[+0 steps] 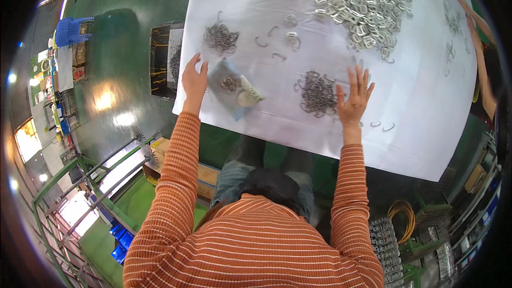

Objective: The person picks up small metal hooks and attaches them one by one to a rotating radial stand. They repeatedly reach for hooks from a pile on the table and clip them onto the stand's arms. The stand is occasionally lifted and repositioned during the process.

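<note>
At the table's left edge, my left hand (194,79) is open, fingers apart, holding nothing. Right beside it lies a clear plastic bag (224,101) with a few small metal pieces and a pale round thing in it. Beyond the bag is a small heap of dark wire hooks (221,38). My right hand (354,96) is spread open, its thumb at the right side of another heap of dark metal hooks (317,96). Whether the thumb touches them I cannot tell. Loose hooks (279,56) are scattered between the heaps.
A large pile of silvery metal buckles (368,8) covers the far middle of the white-covered table (277,122). Another person's arms (482,69) reach in at the right, near scattered hooks (452,18). Blue stacked stools (71,31) and a green railing (58,181) stand at the left.
</note>
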Tool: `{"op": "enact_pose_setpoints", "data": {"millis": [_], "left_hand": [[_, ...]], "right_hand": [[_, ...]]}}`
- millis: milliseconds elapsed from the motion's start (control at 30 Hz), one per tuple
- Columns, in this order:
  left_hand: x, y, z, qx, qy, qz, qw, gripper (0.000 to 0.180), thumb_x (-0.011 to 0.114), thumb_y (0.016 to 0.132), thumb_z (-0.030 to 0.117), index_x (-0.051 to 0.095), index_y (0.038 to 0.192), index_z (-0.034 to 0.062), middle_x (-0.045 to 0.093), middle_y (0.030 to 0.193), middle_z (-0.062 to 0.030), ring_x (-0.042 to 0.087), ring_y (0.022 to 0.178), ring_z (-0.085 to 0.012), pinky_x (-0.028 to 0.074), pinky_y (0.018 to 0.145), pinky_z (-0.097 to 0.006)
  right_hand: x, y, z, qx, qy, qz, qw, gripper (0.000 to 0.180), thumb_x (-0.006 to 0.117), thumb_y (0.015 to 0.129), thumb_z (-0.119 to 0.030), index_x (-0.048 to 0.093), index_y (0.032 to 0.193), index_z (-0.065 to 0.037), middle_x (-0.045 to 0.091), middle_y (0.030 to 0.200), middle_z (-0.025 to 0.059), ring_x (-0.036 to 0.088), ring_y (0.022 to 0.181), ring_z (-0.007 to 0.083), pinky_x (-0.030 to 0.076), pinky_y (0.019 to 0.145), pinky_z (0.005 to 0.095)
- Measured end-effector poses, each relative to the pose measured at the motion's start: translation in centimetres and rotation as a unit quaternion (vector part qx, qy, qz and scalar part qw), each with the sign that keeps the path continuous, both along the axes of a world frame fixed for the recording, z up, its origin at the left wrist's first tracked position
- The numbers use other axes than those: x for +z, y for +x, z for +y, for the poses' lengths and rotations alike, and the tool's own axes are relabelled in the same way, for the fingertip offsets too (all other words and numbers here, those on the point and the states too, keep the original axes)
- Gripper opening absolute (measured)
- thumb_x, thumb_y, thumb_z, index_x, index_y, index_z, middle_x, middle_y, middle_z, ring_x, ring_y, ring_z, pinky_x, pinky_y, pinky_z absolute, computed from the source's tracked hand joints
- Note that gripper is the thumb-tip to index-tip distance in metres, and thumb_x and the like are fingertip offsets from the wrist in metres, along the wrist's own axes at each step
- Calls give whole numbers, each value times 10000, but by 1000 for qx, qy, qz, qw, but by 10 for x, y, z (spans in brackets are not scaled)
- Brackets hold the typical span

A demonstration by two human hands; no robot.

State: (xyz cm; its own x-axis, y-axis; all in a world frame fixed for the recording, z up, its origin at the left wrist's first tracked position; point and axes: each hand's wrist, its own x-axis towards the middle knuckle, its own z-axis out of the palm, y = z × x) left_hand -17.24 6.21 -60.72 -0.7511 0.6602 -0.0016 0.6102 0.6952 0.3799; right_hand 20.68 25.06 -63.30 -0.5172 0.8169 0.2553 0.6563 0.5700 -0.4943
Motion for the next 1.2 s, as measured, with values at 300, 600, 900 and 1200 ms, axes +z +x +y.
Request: {"op": "enact_pose_setpoints", "data": {"millis": [300, 600, 900, 1200], "left_hand": [[23, -7, 0, -48, -191, -192, 961, 649, 715, 720, 529, 571, 1080, 8, 646, 983, -174, 627, 933, -297, 484, 776, -388], [16, -21, -46, -94, -212, -404, 885, 596, 734, 696, 510, 665, 862, -58, 658, 708, -164, 651, 693, -273, 488, 634, -374], [37, -34, -137, -28, -175, -413, 893, 504, 740, 739, 402, 665, 991, -29, 672, 862, -159, 646, 768, -240, 493, 701, -348], [22, -27, -171, -13, -182, -371, 910, 508, 735, 747, 402, 659, 1002, -31, 677, 800, -154, 642, 724, -220, 496, 685, -345]], "right_hand": [[-11, -134, 2, 81, 63, -96, 990, 382, 554, 892, -259, 551, 1256, -142, 500, 1343, -18, 361, 1325, 219, 156, 1114, 543], [-46, -150, 16, -58, 27, -55, 996, 574, 495, 919, -370, 358, 1406, -99, 332, 1468, 117, 235, 1389, 301, 107, 1107, 562], [-30, -282, -16, 94, 15, -20, 995, 621, 487, 907, -461, 353, 1408, -118, 335, 1459, 144, 245, 1383, 298, 139, 1127, 498], [-26, -319, -58, 301, 8, -11, 953, 471, 477, 908, -483, 510, 1305, -230, 436, 1407, -3, 297, 1363, 209, 168, 1141, 447]]}}
